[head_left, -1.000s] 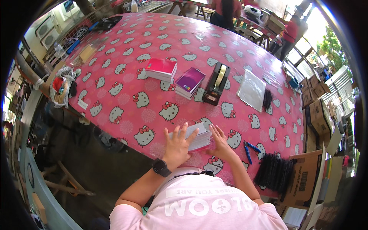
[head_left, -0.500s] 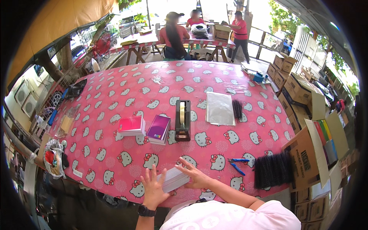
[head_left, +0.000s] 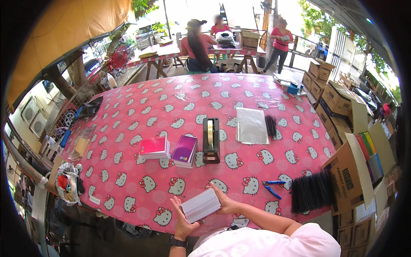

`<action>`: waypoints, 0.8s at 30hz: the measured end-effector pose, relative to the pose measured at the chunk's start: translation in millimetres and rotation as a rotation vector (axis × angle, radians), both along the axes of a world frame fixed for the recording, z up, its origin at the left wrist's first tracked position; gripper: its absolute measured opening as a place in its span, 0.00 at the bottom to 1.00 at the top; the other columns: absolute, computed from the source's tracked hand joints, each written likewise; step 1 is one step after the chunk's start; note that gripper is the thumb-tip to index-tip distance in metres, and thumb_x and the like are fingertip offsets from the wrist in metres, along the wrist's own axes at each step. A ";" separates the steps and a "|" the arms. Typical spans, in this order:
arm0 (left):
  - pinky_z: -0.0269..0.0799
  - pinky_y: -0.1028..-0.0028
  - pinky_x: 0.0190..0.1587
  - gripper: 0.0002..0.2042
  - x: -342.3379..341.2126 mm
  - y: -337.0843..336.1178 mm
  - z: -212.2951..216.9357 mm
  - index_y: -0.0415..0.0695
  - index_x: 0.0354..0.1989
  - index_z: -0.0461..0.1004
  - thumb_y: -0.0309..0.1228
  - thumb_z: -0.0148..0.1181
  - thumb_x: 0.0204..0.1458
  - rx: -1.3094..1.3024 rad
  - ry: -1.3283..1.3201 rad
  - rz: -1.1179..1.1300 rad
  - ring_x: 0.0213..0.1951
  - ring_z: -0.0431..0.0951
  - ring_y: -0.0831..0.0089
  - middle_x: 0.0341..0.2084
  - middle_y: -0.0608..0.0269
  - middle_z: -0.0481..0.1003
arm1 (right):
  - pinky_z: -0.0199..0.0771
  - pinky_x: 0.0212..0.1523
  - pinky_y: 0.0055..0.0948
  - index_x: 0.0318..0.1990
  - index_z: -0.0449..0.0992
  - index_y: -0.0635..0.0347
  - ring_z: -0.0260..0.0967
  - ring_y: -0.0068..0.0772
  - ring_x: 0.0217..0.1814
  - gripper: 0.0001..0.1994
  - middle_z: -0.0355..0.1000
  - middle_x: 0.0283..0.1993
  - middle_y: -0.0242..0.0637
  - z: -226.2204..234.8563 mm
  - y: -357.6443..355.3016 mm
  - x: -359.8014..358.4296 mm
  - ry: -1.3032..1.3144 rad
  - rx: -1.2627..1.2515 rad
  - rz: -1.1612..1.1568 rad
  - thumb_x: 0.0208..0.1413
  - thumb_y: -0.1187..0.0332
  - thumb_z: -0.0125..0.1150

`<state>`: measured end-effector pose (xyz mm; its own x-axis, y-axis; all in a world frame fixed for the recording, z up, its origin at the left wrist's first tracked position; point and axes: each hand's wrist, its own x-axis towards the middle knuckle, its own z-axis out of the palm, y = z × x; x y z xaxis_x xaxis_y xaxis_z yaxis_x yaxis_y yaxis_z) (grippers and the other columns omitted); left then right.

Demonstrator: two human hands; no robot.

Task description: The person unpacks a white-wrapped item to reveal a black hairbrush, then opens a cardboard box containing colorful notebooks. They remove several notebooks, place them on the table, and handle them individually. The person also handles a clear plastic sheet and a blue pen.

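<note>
White paper, a thick squared stack of sheets [head_left: 200, 205], sits between both hands just above the near edge of the table [head_left: 257, 92]. The left hand [head_left: 180, 218] is mostly open, palm pressed flat against the stack's near left side with fingers straight up. The right hand [head_left: 223, 200] curls partway around the far right end, thumb and fingers gripping the block's edge.

A glossy pink tablecloth printed with white cartoon cat heads covers the whole tabletop. Beyond the stack stands a dark, boxy tape dispenser [head_left: 211, 140] with a pale roll in it. Just to its left lie a pile of purple-covered notebooks [head_left: 184, 150] and, farther left, a pile of pink-covered notebooks [head_left: 154, 148], both rectangular with white page edges. A flat clear plastic sleeve [head_left: 251, 125] lies right of the dispenser. Blue-handled pliers [head_left: 271, 187] rest near the right hand, and a heap of black spiral binding coils [head_left: 311, 191] sits at the table's right edge, next to an open cardboard box [head_left: 351, 171].

Bare cloth stretches between the stack and the notebooks, with wide room toward the far side.
</note>
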<state>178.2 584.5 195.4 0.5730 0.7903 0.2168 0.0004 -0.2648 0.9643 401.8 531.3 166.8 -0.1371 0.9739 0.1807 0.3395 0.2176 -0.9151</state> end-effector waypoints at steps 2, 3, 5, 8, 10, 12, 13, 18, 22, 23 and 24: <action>0.42 0.61 0.64 0.60 -1.7 0.3 -2.9 0.51 0.63 0.16 0.18 0.56 0.24 -0.155 -0.077 -0.029 0.67 0.35 0.57 0.66 0.49 0.29 | 0.38 0.66 0.38 0.67 0.29 0.53 0.37 0.45 0.70 0.59 0.37 0.68 0.49 2.2 1.7 2.7 -0.083 -0.010 0.004 0.33 0.70 0.71; 0.44 0.61 0.64 0.61 -2.7 0.5 -3.4 0.51 0.63 0.15 0.18 0.58 0.24 -0.262 -0.140 -0.052 0.67 0.36 0.58 0.66 0.49 0.29 | 0.39 0.66 0.38 0.67 0.30 0.54 0.37 0.46 0.69 0.58 0.37 0.68 0.50 7.5 3.3 5.2 -0.101 -0.028 0.023 0.33 0.71 0.71; 0.48 0.61 0.63 0.63 -6.2 2.4 -4.8 0.52 0.63 0.15 0.17 0.61 0.24 -0.386 -0.191 -0.127 0.66 0.39 0.59 0.66 0.49 0.29 | 0.40 0.66 0.39 0.67 0.32 0.55 0.39 0.47 0.69 0.57 0.38 0.67 0.51 9.9 4.8 8.9 -0.116 -0.050 0.043 0.33 0.71 0.71; 0.51 0.61 0.61 0.65 -12.0 5.8 -16.0 0.52 0.63 0.14 0.19 0.67 0.24 -0.274 -0.100 -0.184 0.65 0.45 0.59 0.66 0.50 0.30 | 0.44 0.65 0.40 0.66 0.35 0.57 0.42 0.47 0.68 0.55 0.44 0.65 0.50 5.9 8.8 8.6 -0.128 0.005 0.021 0.33 0.70 0.72; 0.51 0.61 0.61 0.66 -8.1 3.0 -32.5 0.49 0.63 0.15 0.21 0.70 0.25 0.003 0.034 -0.089 0.64 0.48 0.58 0.65 0.50 0.30 | 0.47 0.64 0.40 0.66 0.37 0.57 0.47 0.47 0.66 0.55 0.49 0.63 0.50 1.1 8.2 -0.4 -0.166 0.124 -0.024 0.32 0.70 0.72; 0.51 0.60 0.61 0.64 -5.2 1.1 -32.8 0.46 0.63 0.18 0.22 0.71 0.28 0.203 0.075 -0.049 0.63 0.51 0.58 0.65 0.49 0.34 | 0.48 0.64 0.39 0.66 0.37 0.57 0.49 0.47 0.65 0.54 0.52 0.62 0.50 -2.0 10.5 0.7 -0.206 0.098 -0.007 0.32 0.69 0.72; 0.52 0.60 0.61 0.62 -6.5 2.9 -34.0 0.44 0.64 0.21 0.23 0.71 0.29 0.264 0.112 -0.019 0.61 0.53 0.58 0.63 0.48 0.40 | 0.49 0.64 0.38 0.65 0.37 0.58 0.50 0.47 0.65 0.54 0.54 0.61 0.50 -3.2 12.5 1.3 -0.226 0.087 0.006 0.32 0.69 0.72; 0.54 0.64 0.60 0.52 -13.5 17.9 -33.2 0.38 0.65 0.38 0.27 0.71 0.33 0.180 0.133 0.049 0.56 0.62 0.61 0.54 0.47 0.62 | 0.53 0.62 0.37 0.64 0.42 0.62 0.53 0.45 0.64 0.53 0.55 0.61 0.52 23.2 23.7 13.3 -0.234 -0.137 0.024 0.31 0.68 0.74; 0.57 0.69 0.57 0.44 -19.7 82.8 18.5 0.39 0.65 0.44 0.30 0.66 0.41 0.019 -0.057 0.085 0.57 0.62 0.67 0.55 0.53 0.63 | 0.61 0.58 0.33 0.66 0.37 0.61 0.60 0.37 0.59 0.57 0.60 0.58 0.49 71.7 84.0 -0.5 -0.018 -0.069 -0.057 0.31 0.69 0.76; 0.60 0.71 0.54 0.36 -21.2 108.8 35.3 0.37 0.62 0.53 0.37 0.63 0.46 -0.014 -0.106 0.141 0.52 0.66 0.70 0.50 0.56 0.68 | 0.58 0.59 0.34 0.66 0.42 0.59 0.58 0.38 0.61 0.54 0.60 0.59 0.49 88.0 108.7 -8.8 0.148 -0.097 -0.083 0.33 0.60 0.75; 0.63 0.72 0.49 0.33 -23.1 136.6 49.4 0.35 0.58 0.58 0.41 0.61 0.47 -0.069 -0.020 0.247 0.47 0.68 0.72 0.45 0.58 0.70 | 0.62 0.56 0.33 0.66 0.42 0.61 0.61 0.39 0.58 0.50 0.60 0.59 0.52 107.7 134.3 -14.1 -0.100 -0.013 -0.161 0.39 0.59 0.72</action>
